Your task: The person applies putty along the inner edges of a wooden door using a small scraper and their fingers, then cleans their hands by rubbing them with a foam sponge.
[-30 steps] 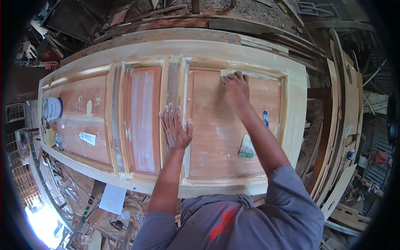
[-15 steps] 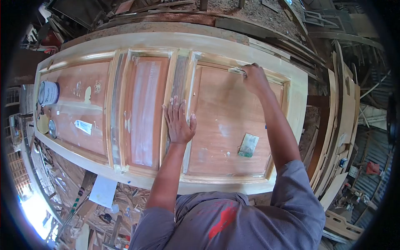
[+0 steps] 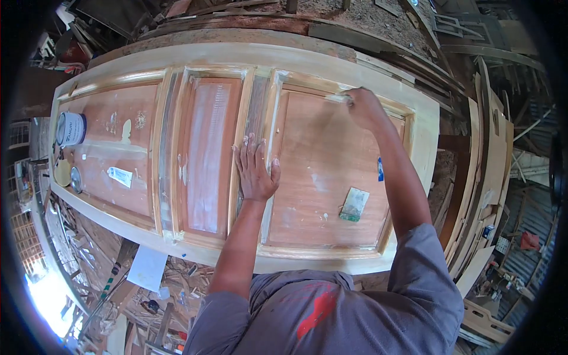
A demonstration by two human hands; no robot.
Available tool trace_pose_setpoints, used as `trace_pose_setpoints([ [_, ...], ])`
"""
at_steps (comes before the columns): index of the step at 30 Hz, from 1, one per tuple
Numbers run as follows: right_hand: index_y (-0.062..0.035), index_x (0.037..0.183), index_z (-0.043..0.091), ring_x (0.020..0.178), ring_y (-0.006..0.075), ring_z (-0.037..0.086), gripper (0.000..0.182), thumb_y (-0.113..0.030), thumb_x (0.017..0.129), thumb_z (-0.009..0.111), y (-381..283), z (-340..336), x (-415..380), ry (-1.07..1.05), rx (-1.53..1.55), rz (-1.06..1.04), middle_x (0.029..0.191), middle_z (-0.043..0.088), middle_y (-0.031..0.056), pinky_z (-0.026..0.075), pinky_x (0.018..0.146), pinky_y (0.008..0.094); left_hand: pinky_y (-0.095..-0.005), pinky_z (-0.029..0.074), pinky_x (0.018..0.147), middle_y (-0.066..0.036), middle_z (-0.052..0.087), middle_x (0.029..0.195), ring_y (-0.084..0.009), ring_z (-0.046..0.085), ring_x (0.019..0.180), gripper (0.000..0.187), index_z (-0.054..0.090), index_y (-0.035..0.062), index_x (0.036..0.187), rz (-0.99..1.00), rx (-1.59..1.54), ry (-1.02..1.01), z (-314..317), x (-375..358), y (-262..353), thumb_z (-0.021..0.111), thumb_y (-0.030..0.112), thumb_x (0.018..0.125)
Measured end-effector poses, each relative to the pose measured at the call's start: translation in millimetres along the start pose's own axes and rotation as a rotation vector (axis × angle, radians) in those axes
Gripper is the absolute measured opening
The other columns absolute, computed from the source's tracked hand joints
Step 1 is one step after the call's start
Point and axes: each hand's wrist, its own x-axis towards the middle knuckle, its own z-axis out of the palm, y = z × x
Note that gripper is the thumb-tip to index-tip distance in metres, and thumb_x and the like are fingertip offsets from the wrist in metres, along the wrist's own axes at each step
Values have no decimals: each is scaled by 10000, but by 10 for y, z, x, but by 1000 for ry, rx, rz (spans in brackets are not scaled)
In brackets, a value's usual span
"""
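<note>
A panelled wooden door (image 3: pixel 414 136) lies flat in front of me, with pale filler smeared along its mouldings. My left hand (image 3: pixel 257 171) rests with fingers spread on the upright between the middle and right panels, its fingertips whitened. At the top moulding of the right panel, my right hand (image 3: pixel 364 107) is closed round a small putty scraper (image 3: pixel 338 97). The scraper's pale edge meets the moulding; most of it is hidden by the fingers. On the right panel lie a flat rectangular piece with a green end (image 3: pixel 354 205) and a small blue item (image 3: pixel 380 169), partly behind my right forearm.
A white-and-blue tin (image 3: pixel 72 129), a round metal lid (image 3: pixel 76 179), a yellowish disc (image 3: pixel 62 173) and a white-and-blue tube (image 3: pixel 120 177) lie on the left panel. Stacked boards (image 3: pixel 473 177) stand at the right. Wood scraps cover the ground, with a white sheet (image 3: pixel 147 268) below the door.
My right hand has shifted very slightly right along the top moulding. More of the blue item shows beside my forearm. My left hand stays in place on the door.
</note>
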Motion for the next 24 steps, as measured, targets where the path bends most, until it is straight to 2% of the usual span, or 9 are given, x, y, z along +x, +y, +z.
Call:
trace_pose_setpoints([
  [3,-72,1146,788,1098,382,667,334,-29,866,612,294,168,-93,248,-91,-123,1092,762,196,529,1011,491,-665,166,1277,-256,412,1616,-451,333,1532,640,468,14,1508,3,-5,6,-12,9,6,627,294,955],
  [6,-70,1101,789,1096,382,669,310,-26,838,632,443,492,-149,435,-230,-265,1082,764,181,529,1004,501,-662,165,1278,-253,417,1611,-454,337,1527,647,465,16,1509,3,4,15,4,0,4,637,287,947],
  [9,-71,1055,788,1090,386,673,281,-30,814,649,359,706,-242,422,-188,-283,1069,763,172,531,992,513,-680,174,1267,-251,425,1597,-444,350,1515,597,500,1,1462,6,9,14,-13,18,23,611,303,959],
  [12,-69,1086,788,1087,392,673,302,-28,819,653,365,556,-196,192,-269,-200,1089,763,177,532,989,511,-680,177,1266,-249,432,1590,-442,346,1519,597,499,4,1462,6,6,8,-35,30,42,611,299,956],
  [15,-64,1111,787,1085,396,674,312,-28,835,645,242,79,-133,31,-74,-18,1112,757,195,538,985,501,-679,177,1267,-245,428,1597,-437,341,1525,604,493,5,1469,3,5,6,-16,23,23,608,298,953],
  [18,-68,1137,785,1095,391,665,338,-4,831,655,311,1,-125,231,-109,-72,1151,752,202,535,1001,485,-679,174,1269,-243,429,1596,-438,340,1525,605,491,6,1470,7,7,19,3,6,5,605,302,954],
  [21,-64,1212,769,1136,365,642,376,20,857,680,428,90,-38,181,-51,-352,1202,753,148,517,1027,464,-677,171,1271,-244,428,1598,-438,338,1527,599,495,6,1467,11,2,25,14,9,-4,599,303,957],
  [24,-80,1220,772,1133,332,628,450,64,803,686,364,129,75,115,-75,-493,1222,756,107,498,1049,440,-674,170,1273,-243,431,1598,-438,339,1527,593,497,3,1465,6,7,10,1,9,1,590,305,964],
])
